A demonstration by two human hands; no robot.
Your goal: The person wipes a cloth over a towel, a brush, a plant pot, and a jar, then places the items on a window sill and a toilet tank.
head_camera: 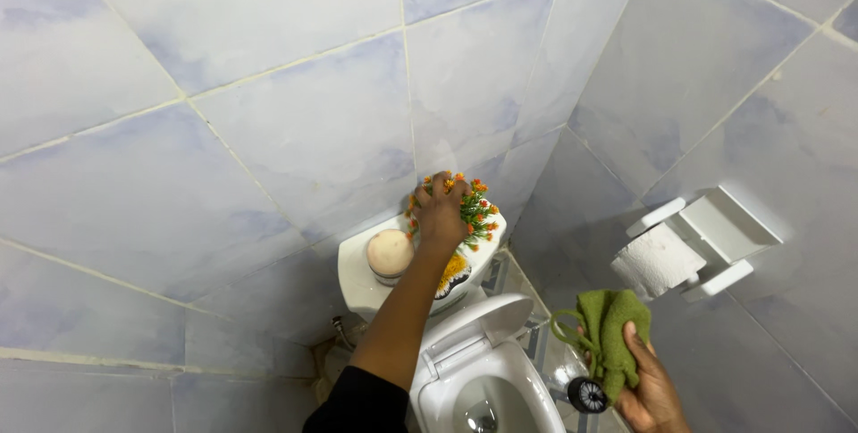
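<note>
Head view | my left hand (441, 211) clasps small potted plant (472, 210) on cistern (357, 281): light, top-heavy, take pot low | right hand (648, 388) bunches soft green cloth (609, 326).

— Where is the left hand (441, 211)?
— Stretched far forward on a straight arm, fingers curled downward in a grasp, dark sleeve at the elbow.
— And the right hand (650, 388)?
— Low and near, palm up, fingers closed tight.
</note>
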